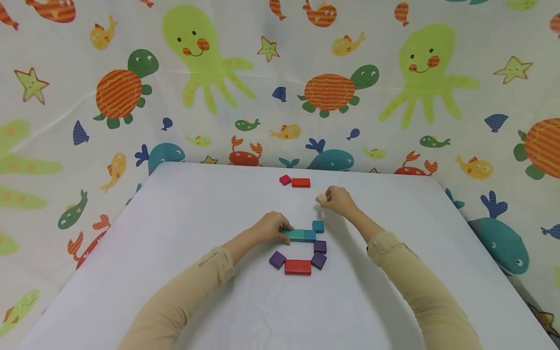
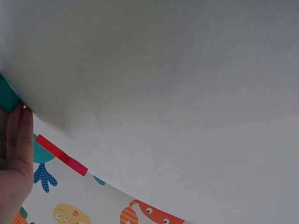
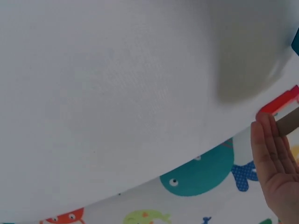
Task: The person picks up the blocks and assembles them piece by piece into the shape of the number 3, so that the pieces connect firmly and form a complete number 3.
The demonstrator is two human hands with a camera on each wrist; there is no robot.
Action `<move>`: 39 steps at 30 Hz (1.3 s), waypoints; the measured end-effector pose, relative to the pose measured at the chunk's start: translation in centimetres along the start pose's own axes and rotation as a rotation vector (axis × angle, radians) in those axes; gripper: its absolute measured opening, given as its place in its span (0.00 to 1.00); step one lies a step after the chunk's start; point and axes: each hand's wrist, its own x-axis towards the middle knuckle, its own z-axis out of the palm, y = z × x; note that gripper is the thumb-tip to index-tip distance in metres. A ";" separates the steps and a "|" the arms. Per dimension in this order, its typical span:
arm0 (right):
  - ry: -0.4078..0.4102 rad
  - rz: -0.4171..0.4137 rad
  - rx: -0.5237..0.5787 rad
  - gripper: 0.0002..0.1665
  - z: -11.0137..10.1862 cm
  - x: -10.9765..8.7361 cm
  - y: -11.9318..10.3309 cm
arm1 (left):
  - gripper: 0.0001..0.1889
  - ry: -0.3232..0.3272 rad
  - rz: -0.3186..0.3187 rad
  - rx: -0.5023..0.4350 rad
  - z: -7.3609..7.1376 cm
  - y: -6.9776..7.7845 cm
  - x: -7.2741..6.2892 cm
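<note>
My left hand pinches the left end of a teal block lying on the white table; the same teal colour shows past its fingertips in the left wrist view. A blue block sits against the teal one's right end, and a small blue block stands just behind that. Farther back, my right hand holds a beige block between thumb and fingers, raised over the table with a shadow below. In the right wrist view the beige block juts from the fingers.
Nearer me lie a purple block, a tilted purple block, a long red block and another purple block, forming a curve. Near the table's back edge are a pink block and an orange-red block. A sea-animal cloth hangs behind.
</note>
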 end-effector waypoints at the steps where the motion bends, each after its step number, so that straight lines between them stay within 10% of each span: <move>1: -0.002 -0.001 0.006 0.18 0.1 -0.1 0.0 | 0.20 0.003 0.006 0.001 0.0 0.0 0.0; 39: -0.127 0.004 0.082 0.23 2.9 -0.8 -1.0 | 0.20 0.001 -0.030 -0.007 0.1 -0.1 0.1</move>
